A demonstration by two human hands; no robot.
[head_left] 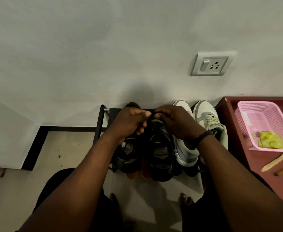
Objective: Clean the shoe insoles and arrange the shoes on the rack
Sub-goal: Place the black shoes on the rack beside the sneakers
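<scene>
Head view: the left hand (129,122) and the right hand (179,123) meet above the rack (102,121), fingers curled, pinching the dark lace (151,116) of the right black shoe (160,148). This shoe stands on the rack, toe toward the wall, just beside the left black shoe (128,156). Orange insoles (145,169) show at the rack's front edge between and under the black shoes. Two white shoes (206,114) stand to the right on the rack. A maroon table (257,158) beside the rack bears a pink basket (252,121) containing a yellow cloth (270,142), with a wooden stick (277,161) lying near it.
</scene>
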